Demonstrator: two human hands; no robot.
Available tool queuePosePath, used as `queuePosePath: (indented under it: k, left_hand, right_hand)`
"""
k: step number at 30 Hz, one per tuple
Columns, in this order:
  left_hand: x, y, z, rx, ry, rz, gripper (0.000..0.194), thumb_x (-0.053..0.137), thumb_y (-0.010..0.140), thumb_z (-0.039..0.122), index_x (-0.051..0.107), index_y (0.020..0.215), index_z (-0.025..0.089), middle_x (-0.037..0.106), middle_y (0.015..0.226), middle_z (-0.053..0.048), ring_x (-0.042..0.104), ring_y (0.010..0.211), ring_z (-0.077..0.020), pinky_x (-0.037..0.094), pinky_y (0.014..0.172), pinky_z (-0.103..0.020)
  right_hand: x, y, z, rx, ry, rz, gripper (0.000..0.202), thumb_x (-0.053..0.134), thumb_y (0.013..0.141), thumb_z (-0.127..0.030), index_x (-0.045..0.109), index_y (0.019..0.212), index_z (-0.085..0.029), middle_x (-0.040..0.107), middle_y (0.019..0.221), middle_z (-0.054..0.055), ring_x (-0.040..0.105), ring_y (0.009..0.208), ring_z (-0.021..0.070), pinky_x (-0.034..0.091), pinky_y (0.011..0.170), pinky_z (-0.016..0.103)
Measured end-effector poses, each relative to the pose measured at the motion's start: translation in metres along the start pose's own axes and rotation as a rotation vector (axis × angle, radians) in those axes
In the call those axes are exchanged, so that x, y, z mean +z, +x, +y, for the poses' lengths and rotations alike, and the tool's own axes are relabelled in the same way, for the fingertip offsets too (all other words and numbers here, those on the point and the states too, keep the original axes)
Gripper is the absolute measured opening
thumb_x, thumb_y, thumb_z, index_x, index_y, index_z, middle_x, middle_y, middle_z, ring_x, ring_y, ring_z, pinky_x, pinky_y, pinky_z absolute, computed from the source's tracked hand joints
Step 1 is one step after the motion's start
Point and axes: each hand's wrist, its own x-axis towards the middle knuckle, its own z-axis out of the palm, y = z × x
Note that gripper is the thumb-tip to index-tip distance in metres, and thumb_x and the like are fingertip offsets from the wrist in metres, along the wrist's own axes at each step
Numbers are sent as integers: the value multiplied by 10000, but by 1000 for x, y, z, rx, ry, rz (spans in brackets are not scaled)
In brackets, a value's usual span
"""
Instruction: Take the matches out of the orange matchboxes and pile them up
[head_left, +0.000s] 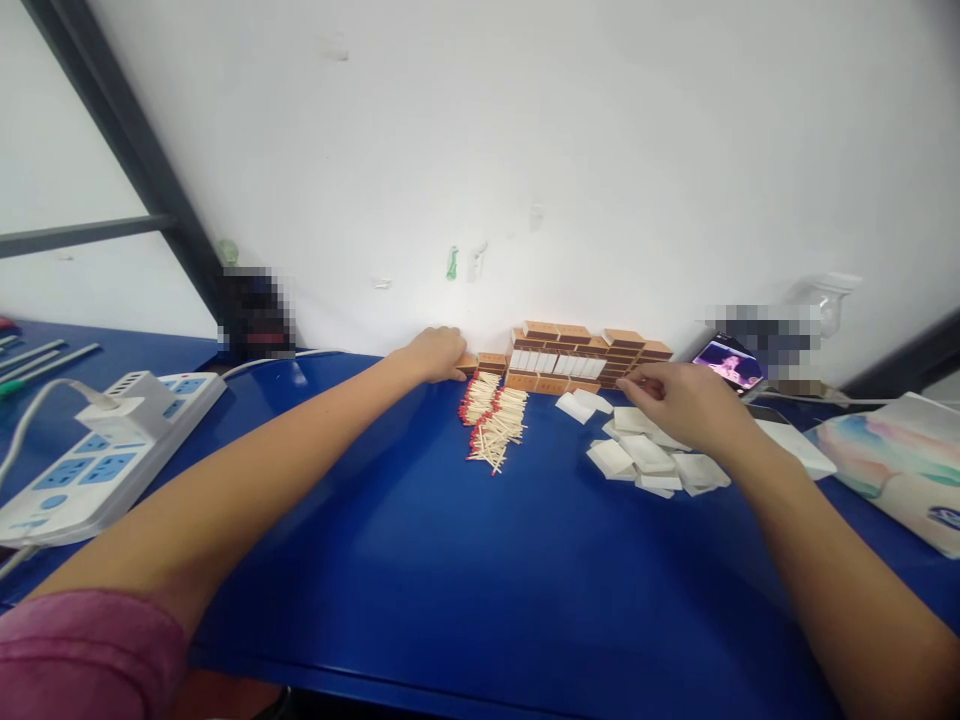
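Note:
At the back of the blue table, my left hand (436, 354) is closed around the end of a matchbox (468, 362) beside the wall. Another matchbox (492, 361) lies just to its right. A pile of red-tipped matches (495, 412) spreads in front of them. Stacked brown matchboxes (553, 383) form a low wall, with a row of white pieces (534, 361) in its middle. My right hand (671, 395) hovers near the stack's right end, fingers pinched together; what they hold, if anything, is hidden. Below it lie folded pieces of pale paper (646, 455).
A white power strip (112, 470) with a plugged-in charger (127, 405) occupies the left side. Behind my right hand, a lit phone (726, 362) leans near the wall. A pastel-coloured packet (896, 460) lies at the right. The table's front edge (420, 690) is close to me.

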Motion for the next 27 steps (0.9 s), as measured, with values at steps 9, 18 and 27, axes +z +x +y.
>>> queuePosePath:
  k: [9,18,27]
  left_hand:
    - [-10,0,4,-119,-21,-79,490,795,786,457,745,1149,132,751,1133,-169,697,1045,-306,510,879,-351]
    - [-26,-82,-32,-211,-151,-189,483,792,717,537,768,1013,156,774,969,-118,696,800,-262,450,685,-317]
    - [-33,-132,-18,-117,-330,68,441,755,803,589,780,991,190,774,911,-87,692,790,-246,467,686,-331]
  right_hand:
    - [3,-1,-3,5,-8,-18,342,544,962,-481,681,790,-218,672,663,65,579,592,216,341,587,332]
    - [2,-3,-15,-27,-16,9,345,528,971,-474,705,817,-221,699,698,72,599,623,221,354,594,327]
    - [-7,-5,-66,-38,49,43,280,551,948,-369,680,757,-211,709,719,68,609,651,213,345,583,334]
